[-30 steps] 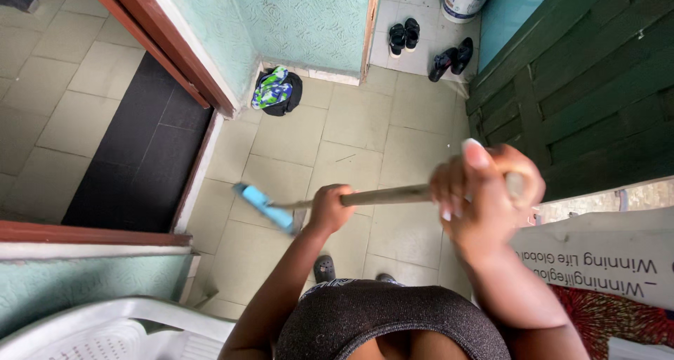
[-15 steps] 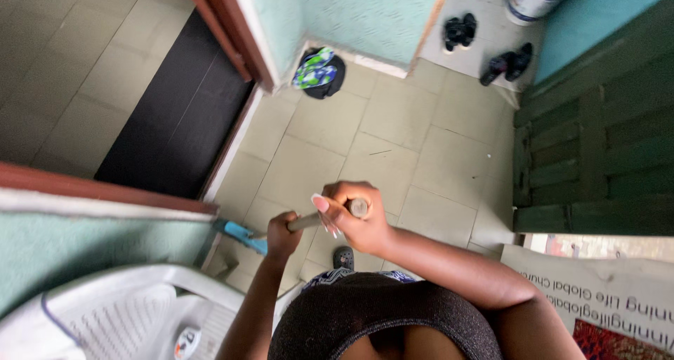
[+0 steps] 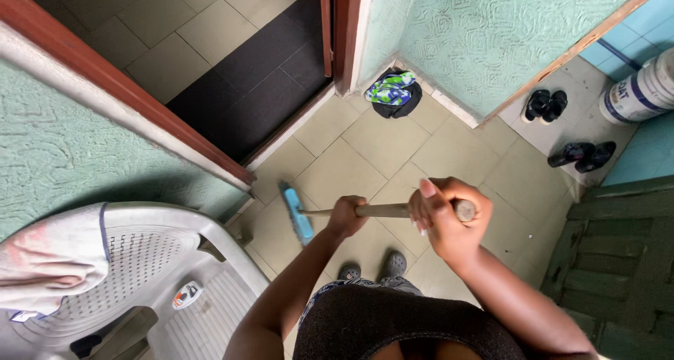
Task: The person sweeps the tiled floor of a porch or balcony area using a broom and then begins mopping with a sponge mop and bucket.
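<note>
Fingers (image 3: 430, 207) of the right hand (image 3: 446, 219) curl tightly around the upper end of a wooden broom handle (image 3: 382, 210), pressed together with the thumb wrapped over the top; the rounded end of the stick pokes out just past the knuckles. Further down the same stick, the left hand (image 3: 345, 216) is closed in a fist around it, fingers folded under and mostly hidden from view. Beyond the left fist the handle runs on to a blue broom head (image 3: 297, 213), which rests on the pale tiled floor (image 3: 379, 146). Below both hands, a pair of grey clogs (image 3: 372, 267) shows on the person's feet. Well beyond the broom head, a green-and-blue patterned bag (image 3: 393, 93) lies in the wall corner next to a red-brown door frame (image 3: 340, 30). Off past the right knuckles sit two pairs of black shoes (image 3: 565, 132) and a white bucket (image 3: 642, 93). A grey plastic chair (image 3: 151, 276) with cloth draped over it stands near the left elbow.
</note>
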